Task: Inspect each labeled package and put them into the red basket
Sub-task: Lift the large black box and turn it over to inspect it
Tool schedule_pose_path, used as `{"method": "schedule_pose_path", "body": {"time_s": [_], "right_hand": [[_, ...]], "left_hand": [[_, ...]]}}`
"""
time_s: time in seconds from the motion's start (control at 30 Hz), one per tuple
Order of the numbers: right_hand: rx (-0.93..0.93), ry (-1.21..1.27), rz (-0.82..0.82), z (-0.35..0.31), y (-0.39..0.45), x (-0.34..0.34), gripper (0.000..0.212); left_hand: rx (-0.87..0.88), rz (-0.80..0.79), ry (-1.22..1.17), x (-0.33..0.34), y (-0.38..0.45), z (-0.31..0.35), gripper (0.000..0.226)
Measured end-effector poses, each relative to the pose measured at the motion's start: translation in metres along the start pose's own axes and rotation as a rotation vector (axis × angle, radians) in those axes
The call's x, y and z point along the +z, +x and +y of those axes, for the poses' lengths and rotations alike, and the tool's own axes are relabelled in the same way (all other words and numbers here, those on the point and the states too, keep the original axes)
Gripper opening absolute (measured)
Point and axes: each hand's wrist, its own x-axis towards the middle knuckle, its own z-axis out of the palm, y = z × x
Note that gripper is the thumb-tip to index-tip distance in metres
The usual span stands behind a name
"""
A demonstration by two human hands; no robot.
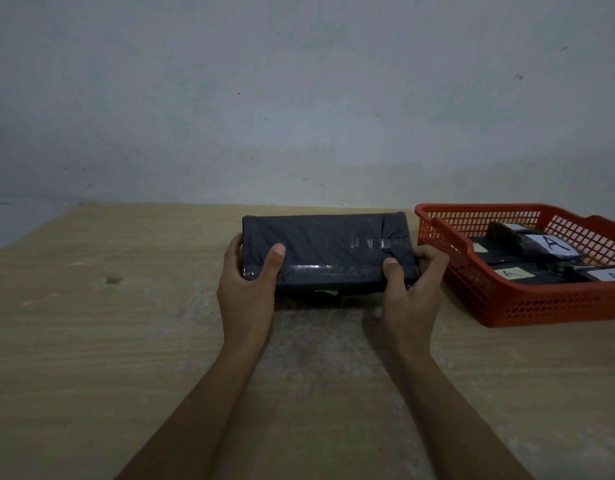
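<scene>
Flat dark-grey plastic-wrapped rectangular package [328, 249] near far edge of wooden table [126, 341], just left of red plastic mesh basket [500, 299]. Left hand [248, 282], right hand [411, 285] gripping near corners, thumbs on top. Likely light, slick film; best held by short ends.

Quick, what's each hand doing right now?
Left hand: grips the left end of the dark plastic-wrapped rectangular package.
Right hand: grips its right end.

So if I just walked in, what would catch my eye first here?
Probably the dark wrapped package at the middle of the wooden table, gripped at its ends by the left hand and right hand. Next, the red basket at the right, already holding dark packages with white labels marked A.
</scene>
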Motion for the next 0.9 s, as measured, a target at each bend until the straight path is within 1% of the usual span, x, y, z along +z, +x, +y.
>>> {"method": "schedule_pose_path", "body": {"time_s": [0.1, 0.17, 0.23, 0.4, 0.47, 0.53, 0.6, 0.7, 0.77, 0.83, 0.9], "right_hand": [[0.008, -0.013, 0.006, 0.0004, 0.0003, -0.0001, 0.027], [0.037, -0.033, 0.003, -0.0007, 0.0010, 0.0004, 0.040], [0.055, -0.042, -0.001, -0.0022, 0.0019, 0.0002, 0.047], [0.072, -0.037, 0.001, -0.0025, 0.0021, 0.0004, 0.060], [0.073, -0.046, 0.006, -0.0006, 0.0034, 0.0006, 0.067], [0.070, -0.051, 0.002, 0.0014, 0.0040, 0.0019, 0.069], [0.052, -0.043, -0.009, 0.0026, 0.0033, 0.0036, 0.071], [0.004, -0.037, -0.028, 0.0011, 0.0008, 0.0045, 0.071], [-0.020, -0.031, -0.051, -0.0006, -0.0009, 0.0049, 0.066], [-0.034, -0.016, -0.073, -0.0033, -0.0032, 0.0049, 0.063], [-0.031, -0.001, -0.093, -0.0045, -0.0043, 0.0050, 0.067]], "left_hand": [[0.030, -0.032, 0.045, -0.0019, -0.0013, 0.0007, 0.064], [0.049, -0.044, 0.074, -0.0032, -0.0011, 0.0001, 0.069], [0.066, -0.060, 0.111, -0.0033, -0.0012, 0.0012, 0.073], [0.123, -0.082, 0.157, -0.0009, -0.0051, 0.0047, 0.067], [0.131, -0.087, 0.158, 0.0003, -0.0065, 0.0053, 0.065], [0.124, -0.088, 0.156, 0.0008, -0.0071, 0.0045, 0.066], [0.108, -0.089, 0.136, 0.0013, -0.0081, 0.0043, 0.071], [0.062, -0.095, 0.089, 0.0022, -0.0097, 0.0051, 0.091], [0.050, -0.082, 0.070, 0.0024, -0.0097, 0.0034, 0.101], [0.084, -0.054, 0.102, 0.0025, -0.0092, 0.0005, 0.108], [0.139, -0.026, 0.173, 0.0037, -0.0093, -0.0012, 0.109]]}}
